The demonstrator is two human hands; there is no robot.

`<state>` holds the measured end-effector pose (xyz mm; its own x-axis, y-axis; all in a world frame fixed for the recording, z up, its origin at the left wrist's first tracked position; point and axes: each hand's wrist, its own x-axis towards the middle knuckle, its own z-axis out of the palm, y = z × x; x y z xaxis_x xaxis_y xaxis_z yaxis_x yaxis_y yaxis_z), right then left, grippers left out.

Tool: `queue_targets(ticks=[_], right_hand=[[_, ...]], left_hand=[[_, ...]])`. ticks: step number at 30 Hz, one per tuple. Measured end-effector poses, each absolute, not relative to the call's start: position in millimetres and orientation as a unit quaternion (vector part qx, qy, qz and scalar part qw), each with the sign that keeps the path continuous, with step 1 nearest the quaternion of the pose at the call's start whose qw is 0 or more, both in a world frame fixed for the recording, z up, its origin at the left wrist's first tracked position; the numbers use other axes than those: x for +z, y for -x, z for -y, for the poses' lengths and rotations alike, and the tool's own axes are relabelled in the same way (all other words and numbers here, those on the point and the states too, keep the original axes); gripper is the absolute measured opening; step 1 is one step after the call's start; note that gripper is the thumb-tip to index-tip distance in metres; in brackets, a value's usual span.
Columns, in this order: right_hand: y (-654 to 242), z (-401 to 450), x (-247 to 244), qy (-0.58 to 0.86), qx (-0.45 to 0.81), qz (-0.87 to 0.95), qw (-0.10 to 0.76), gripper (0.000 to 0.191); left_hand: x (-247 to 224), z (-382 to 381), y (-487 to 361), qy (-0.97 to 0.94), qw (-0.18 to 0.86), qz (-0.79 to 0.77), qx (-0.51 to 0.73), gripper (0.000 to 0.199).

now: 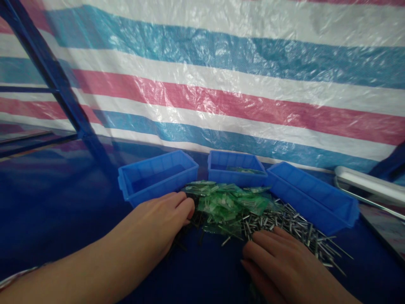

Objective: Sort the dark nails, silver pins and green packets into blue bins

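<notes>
Small clear-and-green plastic packets (221, 202) lie heaped on the dark blue surface in the head view. My left hand (169, 211) is at the heap's left side, its fingers curled over dark thin pieces (196, 218); whatever the fingertips hold is hidden. To the right of the packets spreads a pile of silvery metal pins (297, 226). At the near edge of that pile is my right hand (275, 257), with its fingers bent and close together. I cannot make out anything between them.
Behind the heap stand three blue bins: the left (158, 173), the middle (236, 175) with some packets inside, and the right (313, 198). A striped plastic sheet (221, 97) hangs behind. A white bar (370, 181) is at the right.
</notes>
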<state>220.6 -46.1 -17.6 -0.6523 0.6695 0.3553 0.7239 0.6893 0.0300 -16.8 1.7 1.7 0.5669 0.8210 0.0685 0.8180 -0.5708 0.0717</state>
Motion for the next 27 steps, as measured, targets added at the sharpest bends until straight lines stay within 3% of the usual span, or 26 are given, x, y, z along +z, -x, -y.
queue_targets(ticks=[5,11,17,23,27], right_hand=[[-221.0,46.4,-17.9,0.39,-0.088,0.901,0.167,0.014],[-221.7,46.3,-17.4,0.393,-0.083,0.902,0.159,0.016],[-220.8,46.2,-20.6,0.383,-0.091,0.9,0.187,0.008],[-216.5,47.2,-12.8,0.343,-0.164,0.888,0.259,0.04],[-210.9,52.9,-8.6,0.319,-0.182,0.887,0.281,0.05]], left_hand=[[8.6,2.1,13.7,-0.909,-0.032,-0.411,0.061,0.024],[5.9,3.9,16.6,-0.924,-0.101,-0.326,0.172,0.03],[1.7,12.1,11.7,-0.945,-0.043,-0.241,0.218,0.036],[-0.6,21.6,12.7,-0.959,0.018,-0.195,0.205,0.031],[-1.7,26.9,13.2,-0.955,0.055,-0.187,0.222,0.027]])
